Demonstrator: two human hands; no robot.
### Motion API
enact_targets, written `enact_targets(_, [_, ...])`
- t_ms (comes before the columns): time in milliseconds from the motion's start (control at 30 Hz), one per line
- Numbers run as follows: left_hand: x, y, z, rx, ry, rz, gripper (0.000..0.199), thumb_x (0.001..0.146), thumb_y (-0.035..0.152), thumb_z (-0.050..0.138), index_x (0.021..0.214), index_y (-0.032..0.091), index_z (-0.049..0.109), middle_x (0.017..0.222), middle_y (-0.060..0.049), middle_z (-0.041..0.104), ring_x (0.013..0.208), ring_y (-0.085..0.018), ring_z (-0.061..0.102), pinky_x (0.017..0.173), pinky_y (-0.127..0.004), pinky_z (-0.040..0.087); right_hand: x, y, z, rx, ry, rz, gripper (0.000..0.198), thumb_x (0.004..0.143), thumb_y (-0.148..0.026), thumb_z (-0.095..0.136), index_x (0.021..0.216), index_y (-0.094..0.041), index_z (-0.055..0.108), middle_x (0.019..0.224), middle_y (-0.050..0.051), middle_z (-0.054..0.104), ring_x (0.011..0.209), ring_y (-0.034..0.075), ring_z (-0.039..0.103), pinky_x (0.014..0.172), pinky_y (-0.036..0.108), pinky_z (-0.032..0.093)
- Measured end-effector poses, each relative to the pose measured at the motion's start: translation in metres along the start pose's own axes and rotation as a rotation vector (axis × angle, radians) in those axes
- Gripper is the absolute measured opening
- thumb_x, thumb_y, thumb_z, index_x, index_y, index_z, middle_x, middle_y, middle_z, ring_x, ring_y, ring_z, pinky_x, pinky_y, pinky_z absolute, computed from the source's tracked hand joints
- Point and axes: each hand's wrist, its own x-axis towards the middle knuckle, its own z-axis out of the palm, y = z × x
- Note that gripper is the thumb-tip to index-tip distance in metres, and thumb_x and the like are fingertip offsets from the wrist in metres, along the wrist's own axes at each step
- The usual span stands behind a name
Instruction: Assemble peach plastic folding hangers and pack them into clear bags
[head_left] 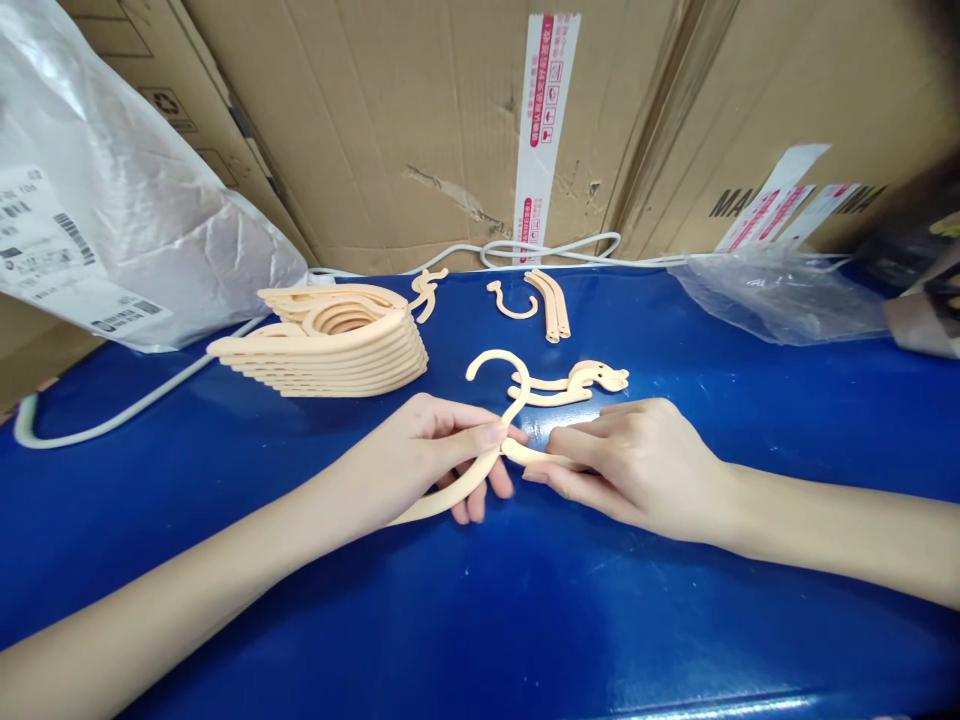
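Note:
Just above the blue table, my left hand (457,450) pinches a cream plastic clothes hanger (469,483) near its centre joint, with the hook curling up past the thumb. My right hand (630,465) is closed on the hanger's other arm, which meets the joint between the two hands; the arm's far end is hidden under the fingers. Right behind my hands lies a cream part (596,378) with two arms and an animal-head shape. Further back are a loose hook (514,303) and a pair of curved arms (551,305).
A stack of cream folded hangers (337,350) stands at the left, with a small cream piece (426,290) behind it. A silver-white parcel bag (127,190), a white cable (135,415), clear plastic (780,295) and cardboard boxes (420,120) edge the blue table (480,620).

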Motion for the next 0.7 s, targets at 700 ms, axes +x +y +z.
enact_targets(700, [-0.007,-0.025,0.003,1.201,0.329,0.664,0.033,0.102,0.04,0.036,0.102,0.018,0.061,0.071,-0.001,0.071,0.056,-0.014,0.063,0.048,-0.026,0.026,0.006,0.001,-0.004,0.196,0.255,-0.001,0.025,0.09,-0.042,0.059,0.092,-0.018,0.052,0.088,0.005,0.065,0.08,0.018,0.059,0.07,0.031,0.043])
